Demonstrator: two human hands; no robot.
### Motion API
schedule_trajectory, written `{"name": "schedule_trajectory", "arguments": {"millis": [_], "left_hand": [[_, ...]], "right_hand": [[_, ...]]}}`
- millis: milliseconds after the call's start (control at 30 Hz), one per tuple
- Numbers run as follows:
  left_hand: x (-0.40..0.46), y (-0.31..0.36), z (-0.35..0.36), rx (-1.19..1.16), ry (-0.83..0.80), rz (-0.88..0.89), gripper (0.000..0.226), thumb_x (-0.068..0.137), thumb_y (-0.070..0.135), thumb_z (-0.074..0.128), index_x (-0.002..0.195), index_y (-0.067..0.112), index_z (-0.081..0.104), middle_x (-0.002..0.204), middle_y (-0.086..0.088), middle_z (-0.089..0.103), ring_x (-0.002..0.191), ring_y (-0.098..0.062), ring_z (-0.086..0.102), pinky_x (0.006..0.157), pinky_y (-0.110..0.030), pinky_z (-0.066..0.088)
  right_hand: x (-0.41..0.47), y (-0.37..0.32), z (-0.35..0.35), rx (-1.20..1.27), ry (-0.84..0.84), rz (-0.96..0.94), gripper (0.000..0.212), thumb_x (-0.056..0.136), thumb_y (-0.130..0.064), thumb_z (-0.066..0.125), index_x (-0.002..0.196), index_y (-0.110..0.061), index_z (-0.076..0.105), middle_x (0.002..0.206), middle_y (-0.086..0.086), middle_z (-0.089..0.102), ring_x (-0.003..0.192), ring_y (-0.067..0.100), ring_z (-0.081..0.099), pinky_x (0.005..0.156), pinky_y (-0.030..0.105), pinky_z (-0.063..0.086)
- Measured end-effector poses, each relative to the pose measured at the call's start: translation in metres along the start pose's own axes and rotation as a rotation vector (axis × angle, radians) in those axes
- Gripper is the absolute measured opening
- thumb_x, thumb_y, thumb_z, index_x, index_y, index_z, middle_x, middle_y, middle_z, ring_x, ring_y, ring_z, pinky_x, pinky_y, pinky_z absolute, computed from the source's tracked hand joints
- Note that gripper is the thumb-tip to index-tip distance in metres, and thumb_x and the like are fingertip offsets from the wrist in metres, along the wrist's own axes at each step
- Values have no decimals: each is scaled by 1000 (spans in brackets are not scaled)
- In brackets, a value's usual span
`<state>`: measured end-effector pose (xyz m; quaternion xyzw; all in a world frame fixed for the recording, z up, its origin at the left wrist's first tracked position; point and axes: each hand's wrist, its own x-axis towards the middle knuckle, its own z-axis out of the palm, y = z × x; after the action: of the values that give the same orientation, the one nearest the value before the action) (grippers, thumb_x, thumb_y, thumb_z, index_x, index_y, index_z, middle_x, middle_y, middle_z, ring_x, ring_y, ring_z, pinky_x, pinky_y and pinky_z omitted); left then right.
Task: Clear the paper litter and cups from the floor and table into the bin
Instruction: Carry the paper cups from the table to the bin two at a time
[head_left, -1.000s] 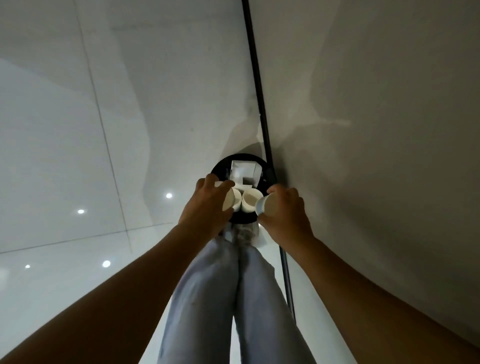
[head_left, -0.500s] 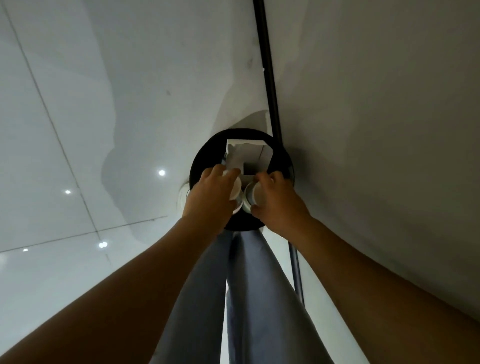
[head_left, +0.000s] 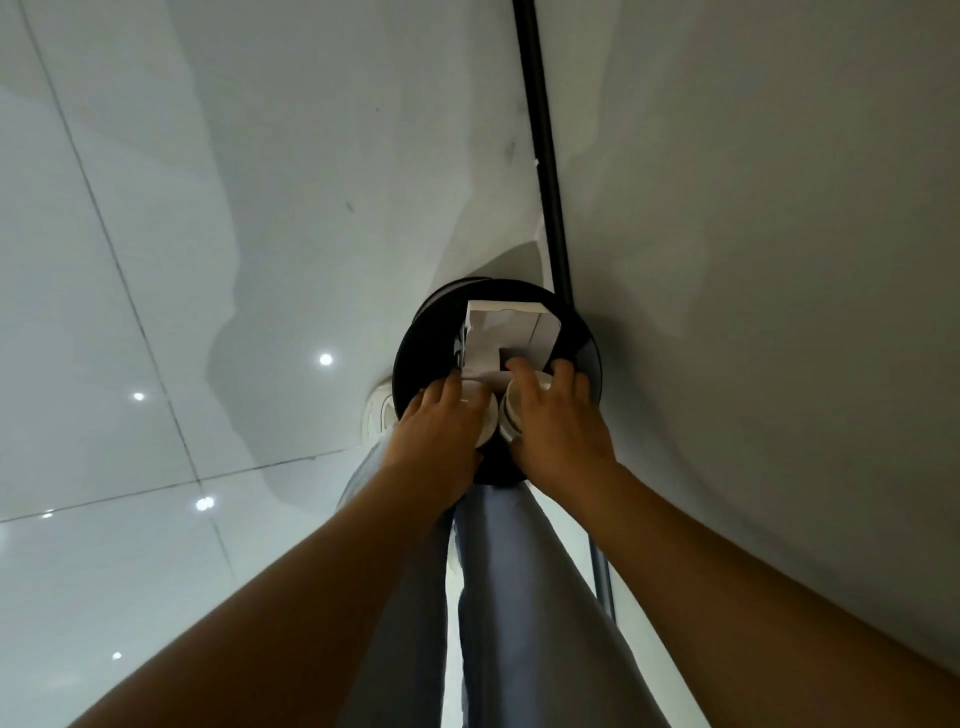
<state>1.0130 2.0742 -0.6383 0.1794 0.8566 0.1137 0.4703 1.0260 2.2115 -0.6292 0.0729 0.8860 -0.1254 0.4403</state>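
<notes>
A: Where are the cups at this moment?

B: Both are over the mouth of the black bin (head_left: 582, 338), which stands on the glossy tiled floor (head_left: 130, 260) right against the grey wall (head_left: 753, 234). The left hand (head_left: 436, 441) has its fingers curled round one white paper cup (head_left: 480, 415), and the right hand (head_left: 561, 426) has its fingers curled over the other white cup (head_left: 511, 408).

A: So neither cup is loose?

B: No, each sits under a gripping hand, and the two cups lie side by side, nearly touching, just above the near rim of the bin.

A: Anything inside the bin?

B: A white folded piece of paper or card (head_left: 506, 332) stands in it, just beyond the fingertips. Whether it is a box or a sheet I cannot tell.

A: What else shows?

B: The person's legs in light blue trousers (head_left: 519, 597) run down between the two forearms. A white shoe (head_left: 379, 415) peeks out left of the bin. A black skirting strip (head_left: 540, 130) runs along the foot of the wall, passing behind the bin. Round light reflections dot the tiles on the left.
</notes>
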Motion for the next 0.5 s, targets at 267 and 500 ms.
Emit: {"name": "schedule_trajectory", "arguments": {"millis": [267, 500], "left_hand": [[-91, -4, -64, -49, 124, -91, 61, 94, 35, 54, 146, 18, 26, 150, -8, 32, 140, -26, 30, 111, -35, 32], [-234, 14, -144, -27, 320, -192, 50, 95, 29, 50, 141, 14, 36, 143, -12, 40, 134, -28, 35, 111, -34, 28]], "right_hand": [[-78, -27, -63, -61, -72, -54, 65, 90, -30, 60, 144, -20, 24, 142, 14, 33, 127, 34, 37, 102, 43, 41], [-185, -95, -157, -223, 23, -245, 62, 90, -28, 58, 144, -21, 29, 140, 12, 36, 124, 35, 41, 93, 43, 43]]}}
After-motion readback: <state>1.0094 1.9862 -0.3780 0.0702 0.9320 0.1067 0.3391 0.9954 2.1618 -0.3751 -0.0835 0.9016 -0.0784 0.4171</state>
